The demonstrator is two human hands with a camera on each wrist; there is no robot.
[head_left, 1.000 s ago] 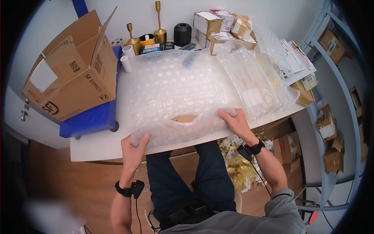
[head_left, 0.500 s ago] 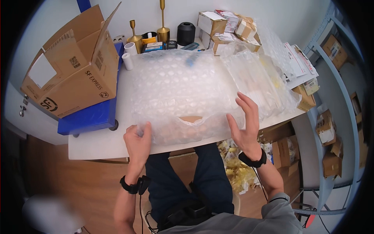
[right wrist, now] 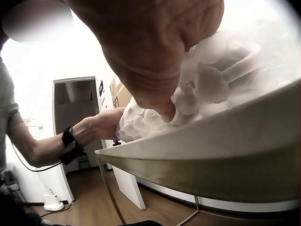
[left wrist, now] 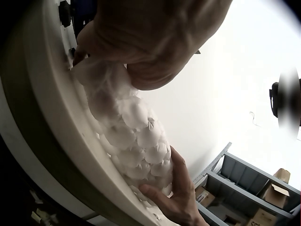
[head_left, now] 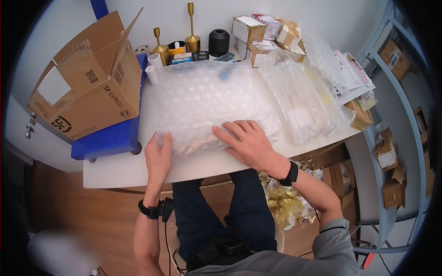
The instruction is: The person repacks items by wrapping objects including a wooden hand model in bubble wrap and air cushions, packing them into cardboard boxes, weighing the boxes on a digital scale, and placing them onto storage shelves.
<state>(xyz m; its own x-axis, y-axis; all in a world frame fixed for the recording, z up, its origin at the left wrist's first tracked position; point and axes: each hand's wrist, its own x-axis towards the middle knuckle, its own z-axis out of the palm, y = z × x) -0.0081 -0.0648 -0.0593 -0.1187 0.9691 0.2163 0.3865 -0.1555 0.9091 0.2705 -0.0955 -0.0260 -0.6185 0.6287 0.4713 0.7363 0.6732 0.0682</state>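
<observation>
A wide sheet of clear bubble wrap [head_left: 198, 101] lies across the white table [head_left: 106, 172], its near edge folded over into a thick, puffy roll. A tan thing shows faintly through the roll. My left hand [head_left: 158, 154] grips the roll's left end, thumb on the inner side. Over the middle of the roll, my right hand [head_left: 251, 145] holds it from above, fingers spread on top. In the left wrist view, the right hand [left wrist: 178, 193] has its thumb on the near side of the bubble wrap [left wrist: 136, 146] and its fingers behind.
An open cardboard box [head_left: 92, 96] stands on a blue platform [head_left: 106, 140] at the left. Gold candlesticks [head_left: 192, 41], a black cylinder [head_left: 218, 43] and small boxes [head_left: 248, 30] line the back. Clear air-cushion packaging [head_left: 294, 101] lies at the right, near grey shelving [head_left: 398, 78].
My right hand has let go of the right end, lifted with fingers spread, and come down on the middle of the roll. The gap showing brown cardboard is now covered.
</observation>
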